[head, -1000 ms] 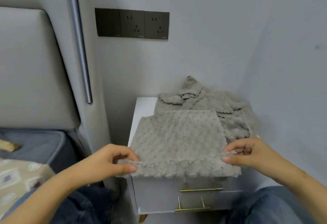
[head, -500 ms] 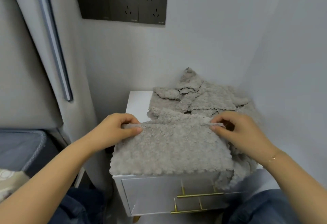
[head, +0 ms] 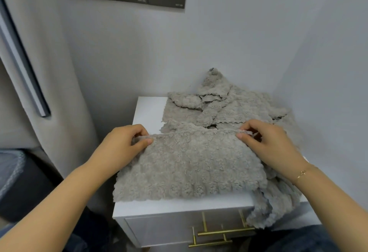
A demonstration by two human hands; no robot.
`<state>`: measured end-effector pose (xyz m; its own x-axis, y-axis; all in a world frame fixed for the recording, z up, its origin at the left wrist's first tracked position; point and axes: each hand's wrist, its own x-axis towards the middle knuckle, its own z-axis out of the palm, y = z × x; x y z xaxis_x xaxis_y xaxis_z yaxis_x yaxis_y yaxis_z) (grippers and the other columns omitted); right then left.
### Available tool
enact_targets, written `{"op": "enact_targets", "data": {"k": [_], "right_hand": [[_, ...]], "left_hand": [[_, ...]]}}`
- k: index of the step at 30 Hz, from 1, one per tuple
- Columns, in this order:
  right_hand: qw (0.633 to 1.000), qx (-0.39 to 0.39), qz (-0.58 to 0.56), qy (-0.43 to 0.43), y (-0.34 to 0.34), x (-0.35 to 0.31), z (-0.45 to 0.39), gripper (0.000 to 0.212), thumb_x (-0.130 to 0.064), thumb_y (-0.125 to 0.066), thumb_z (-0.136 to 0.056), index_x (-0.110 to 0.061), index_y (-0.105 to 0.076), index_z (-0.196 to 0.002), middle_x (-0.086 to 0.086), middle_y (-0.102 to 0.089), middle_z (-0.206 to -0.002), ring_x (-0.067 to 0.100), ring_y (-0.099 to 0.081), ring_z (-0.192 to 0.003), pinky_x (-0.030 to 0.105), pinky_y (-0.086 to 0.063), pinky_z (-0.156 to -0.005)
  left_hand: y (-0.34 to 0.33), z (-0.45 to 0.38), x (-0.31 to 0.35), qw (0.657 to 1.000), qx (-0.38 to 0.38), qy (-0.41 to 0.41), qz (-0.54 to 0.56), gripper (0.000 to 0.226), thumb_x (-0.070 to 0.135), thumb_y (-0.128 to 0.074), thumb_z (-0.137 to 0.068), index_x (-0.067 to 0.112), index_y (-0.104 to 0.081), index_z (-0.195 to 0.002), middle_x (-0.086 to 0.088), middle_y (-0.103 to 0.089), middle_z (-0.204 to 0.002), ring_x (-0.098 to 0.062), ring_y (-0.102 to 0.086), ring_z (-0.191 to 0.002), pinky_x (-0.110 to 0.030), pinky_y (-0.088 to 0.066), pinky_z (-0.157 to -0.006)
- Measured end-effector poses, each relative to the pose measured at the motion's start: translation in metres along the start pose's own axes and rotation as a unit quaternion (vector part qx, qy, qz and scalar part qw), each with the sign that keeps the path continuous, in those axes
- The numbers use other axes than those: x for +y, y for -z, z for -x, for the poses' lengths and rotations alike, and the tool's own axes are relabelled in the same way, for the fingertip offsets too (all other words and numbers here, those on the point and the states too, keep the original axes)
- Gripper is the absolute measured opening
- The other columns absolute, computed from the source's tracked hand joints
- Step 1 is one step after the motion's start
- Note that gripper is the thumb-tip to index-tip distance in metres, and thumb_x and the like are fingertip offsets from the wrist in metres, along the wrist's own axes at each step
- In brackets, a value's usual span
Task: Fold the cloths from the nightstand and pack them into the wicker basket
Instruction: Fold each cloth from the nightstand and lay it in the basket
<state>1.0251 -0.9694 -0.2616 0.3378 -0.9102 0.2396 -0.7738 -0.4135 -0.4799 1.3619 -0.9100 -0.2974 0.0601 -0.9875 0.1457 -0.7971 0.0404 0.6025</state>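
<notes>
A fuzzy gray cloth lies folded on the near part of the white nightstand. The left hand pinches its far left corner, and the right hand pinches its far right corner. A messy pile of cloths sits behind, far and to the right. A second ago the hands held the cloth's near edge; now that edge is folded over to the far side.

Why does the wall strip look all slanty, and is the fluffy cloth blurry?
Head view: the wide-angle lens tilts the grey wall strip near the frame's edge; the grey cloth pinched by the left hand and right hand looks slightly soft; lighting is even, shadows faint, no glare.
</notes>
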Motion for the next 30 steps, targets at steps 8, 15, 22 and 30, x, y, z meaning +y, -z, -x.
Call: {"op": "enact_targets", "data": {"k": [8, 15, 22, 30], "right_hand": [[1.0, 0.001, 0.015, -0.025, -0.008, -0.005, -0.005, 0.014, -0.039, -0.058, -0.093, -0.026, -0.058, -0.092, 0.0, -0.056, -0.06, 0.017, -0.054, -0.057, 0.033, -0.045, -0.058], [0.99, -0.021, 0.118, 0.069, 0.036, 0.0, 0.017, 0.042, -0.061, -0.049, -0.091, -0.029, -0.063, -0.114, -0.017, -0.063, -0.108, 0.005, -0.054, -0.102, 0.024, -0.042, -0.085], [0.975, -0.08, 0.194, 0.076, 0.024, 0.034, 0.055, 0.054, -0.059, -0.064, -0.079, -0.025, -0.063, -0.121, -0.009, -0.062, -0.116, 0.015, -0.058, -0.106, 0.025, -0.044, -0.087], [0.988, 0.132, -0.062, -0.056, 0.058, 0.016, 0.021, 0.006, -0.012, -0.066, -0.089, -0.014, -0.071, -0.09, -0.004, -0.067, -0.078, 0.008, -0.057, -0.068, 0.025, -0.045, -0.063]], "left_hand": [[-0.011, -0.011, -0.009, 0.997, -0.027, -0.016, -0.068, 0.014, 0.041, -0.059, -0.093, 0.03, -0.06, -0.102, 0.008, -0.056, -0.099, -0.011, -0.052, -0.093, -0.025, -0.043, -0.08], [-0.008, -0.01, -0.012, 0.993, -0.035, -0.018, -0.11, 0.019, 0.042, -0.056, -0.094, 0.023, -0.057, -0.095, 0.009, -0.049, -0.102, -0.012, -0.041, -0.1, -0.031, -0.041, -0.087], [0.001, -0.001, -0.005, 1.0, -0.005, 0.011, -0.016, 0.017, 0.037, -0.06, -0.093, 0.03, -0.049, -0.082, 0.008, -0.062, -0.076, -0.009, -0.054, -0.068, -0.026, -0.037, -0.057], [0.004, 0.004, -0.002, 0.998, -0.027, 0.014, 0.061, 0.005, 0.03, -0.066, -0.09, 0.026, -0.068, -0.093, 0.011, -0.064, -0.096, -0.006, -0.057, -0.09, -0.019, -0.042, -0.072]]}}
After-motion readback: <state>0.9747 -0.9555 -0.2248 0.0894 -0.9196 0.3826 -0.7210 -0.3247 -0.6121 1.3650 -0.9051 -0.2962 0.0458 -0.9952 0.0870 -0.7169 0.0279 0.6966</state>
